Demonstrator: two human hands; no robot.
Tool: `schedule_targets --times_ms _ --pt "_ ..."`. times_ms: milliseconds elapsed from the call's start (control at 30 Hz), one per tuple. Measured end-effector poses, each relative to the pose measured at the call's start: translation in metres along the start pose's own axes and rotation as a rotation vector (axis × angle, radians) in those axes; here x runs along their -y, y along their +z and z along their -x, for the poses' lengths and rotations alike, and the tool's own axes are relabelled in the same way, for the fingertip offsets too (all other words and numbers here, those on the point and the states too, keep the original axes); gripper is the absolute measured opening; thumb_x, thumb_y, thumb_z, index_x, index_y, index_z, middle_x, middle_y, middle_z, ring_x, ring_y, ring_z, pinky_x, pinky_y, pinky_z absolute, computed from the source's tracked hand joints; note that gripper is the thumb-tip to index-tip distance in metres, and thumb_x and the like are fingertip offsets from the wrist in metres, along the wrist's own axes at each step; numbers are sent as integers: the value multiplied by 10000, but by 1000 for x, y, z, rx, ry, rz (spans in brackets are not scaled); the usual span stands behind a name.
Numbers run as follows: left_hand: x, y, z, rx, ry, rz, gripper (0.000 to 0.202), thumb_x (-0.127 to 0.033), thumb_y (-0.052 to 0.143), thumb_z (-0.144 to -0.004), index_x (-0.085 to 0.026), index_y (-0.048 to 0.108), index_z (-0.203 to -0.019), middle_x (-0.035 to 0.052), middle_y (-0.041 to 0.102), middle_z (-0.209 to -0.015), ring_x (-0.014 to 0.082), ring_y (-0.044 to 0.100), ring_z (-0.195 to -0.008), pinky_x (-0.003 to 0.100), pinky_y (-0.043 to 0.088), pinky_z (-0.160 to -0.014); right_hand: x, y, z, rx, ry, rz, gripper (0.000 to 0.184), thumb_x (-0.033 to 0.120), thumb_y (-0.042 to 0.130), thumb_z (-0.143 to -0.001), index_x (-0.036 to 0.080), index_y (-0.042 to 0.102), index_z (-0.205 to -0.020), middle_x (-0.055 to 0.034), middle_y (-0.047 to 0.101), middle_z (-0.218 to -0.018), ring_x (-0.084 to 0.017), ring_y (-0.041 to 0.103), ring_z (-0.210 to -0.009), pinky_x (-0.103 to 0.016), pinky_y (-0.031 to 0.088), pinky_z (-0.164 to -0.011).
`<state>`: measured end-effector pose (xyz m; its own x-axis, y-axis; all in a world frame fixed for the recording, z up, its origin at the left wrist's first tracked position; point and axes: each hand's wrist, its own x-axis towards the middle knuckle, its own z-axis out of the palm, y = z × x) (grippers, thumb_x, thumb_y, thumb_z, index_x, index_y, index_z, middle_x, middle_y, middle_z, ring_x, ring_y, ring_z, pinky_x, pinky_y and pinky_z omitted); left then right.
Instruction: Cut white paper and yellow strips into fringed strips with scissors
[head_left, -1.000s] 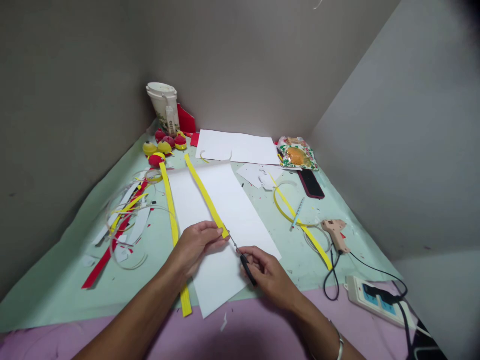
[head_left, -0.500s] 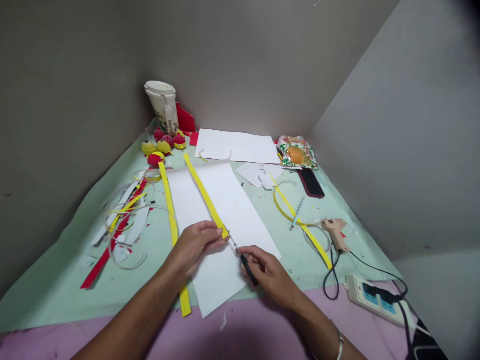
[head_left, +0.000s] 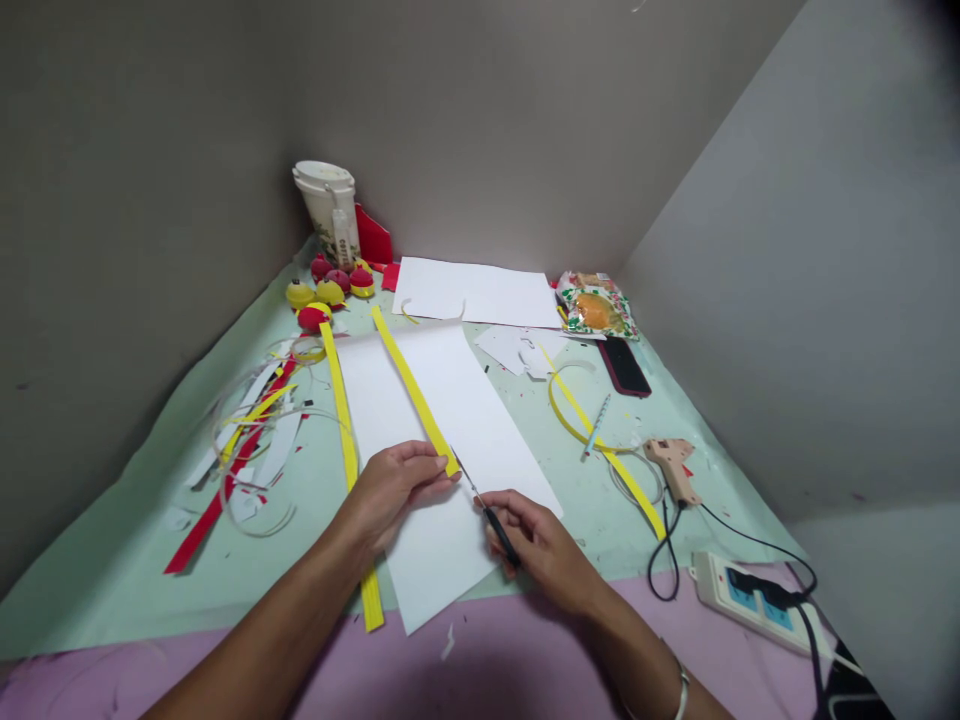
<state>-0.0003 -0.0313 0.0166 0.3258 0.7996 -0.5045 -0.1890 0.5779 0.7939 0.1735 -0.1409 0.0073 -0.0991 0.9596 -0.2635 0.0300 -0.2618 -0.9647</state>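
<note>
My left hand (head_left: 401, 485) pinches the near end of a long yellow strip (head_left: 412, 388) between thumb and fingers. The strip slants away over a large white sheet (head_left: 480, 440). In my right hand (head_left: 536, 540) is a pair of scissors (head_left: 501, 535) with black handles, fingers wrapped round them. The scissor blades point up and left, right beside the strip's near end; I cannot tell whether they touch it. A second yellow strip (head_left: 342, 415) runs along the sheet's left edge, passing under my left forearm.
Left lie a red strip (head_left: 217, 510) and paper scraps; behind them, red and yellow balls (head_left: 314, 317) and a white cup (head_left: 324, 200). To the right are a pen (head_left: 597, 425), a phone (head_left: 624, 366), a snack packet (head_left: 596, 306), a glue gun (head_left: 673, 465) and a corded power strip (head_left: 757, 605).
The scissors have shifted slightly; their blades now reach further up along the strip's right edge. My left hand keeps its pinch on the strip. The whole view has moved a little.
</note>
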Motion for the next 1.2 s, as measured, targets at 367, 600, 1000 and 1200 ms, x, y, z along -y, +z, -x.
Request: schedule_targets --times_ms 367,600,1000,1200 --pt "1 -2 0 27 13 -16 85 -77 728 -713 -104 665 -763 62 698 -765 150 707 -732 221 578 -698 -2 1 1 -10 -22 88 286 346 547 -925 184 631 -1145 41 470 -680 -110 449 -572 -251 381 -565" --pt "1 -1 1 28 7 -30 67 -68 706 -728 -100 662 -767 63 700 -769 144 702 -731 221 575 -710 -6 1 2 -35 -46 151 333 337 554 -921 181 618 -1208 41 458 -702 -123 428 -621 -259 348 -589" --pt "0 0 1 14 1 -13 111 -68 749 -677 -111 663 -734 70 706 -747 150 700 -717 228 573 -700 -5 2 2 -37 -38 170 324 323 550 -918 182 622 -1201 47 430 -690 -120 392 -615 -253 323 -581" --pt "0 -1 1 17 -2 -16 109 -65 744 -686 -106 664 -748 78 711 -760 158 710 -727 235 580 -711 -7 3 1 -57 -39 137 302 328 552 -921 187 625 -1178 53 427 -678 -114 404 -591 -247 329 -558"
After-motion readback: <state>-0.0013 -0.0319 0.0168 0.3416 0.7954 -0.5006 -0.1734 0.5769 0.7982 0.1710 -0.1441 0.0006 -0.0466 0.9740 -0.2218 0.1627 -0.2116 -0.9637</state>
